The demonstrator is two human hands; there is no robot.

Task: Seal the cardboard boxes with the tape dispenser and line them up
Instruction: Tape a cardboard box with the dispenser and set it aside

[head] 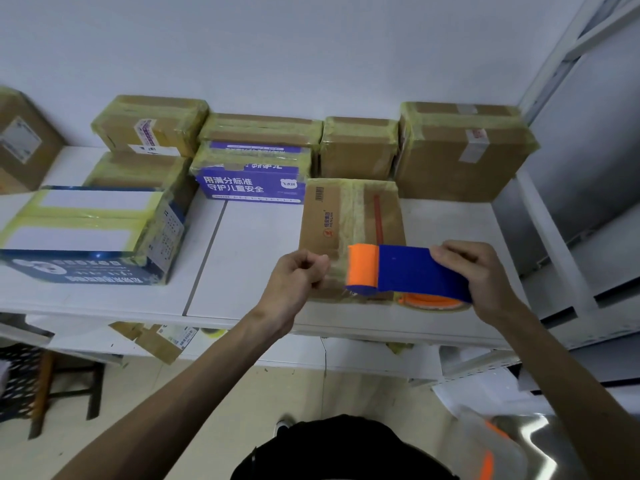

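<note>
Blue-and-orange plastic tape dispenser (408,271): likely light, rigid; right hand (485,275) grips its rear. Clear tape end (335,276): probably sticky, flimsy; left hand (298,271) pinches it over near brown cardboard box (349,216).

**Bare arms, black cloth**

The left hand (298,271) and the right hand (481,271) are bare. So are the left forearm (194,375) and the right forearm (554,368), as far as the edges of the view. Low in the middle, a plain matte black garment (346,448) covers the body (its cut cannot be made out). Beside its upper left edge shows the toe of a shoe (283,426), light with a dark part.
</note>
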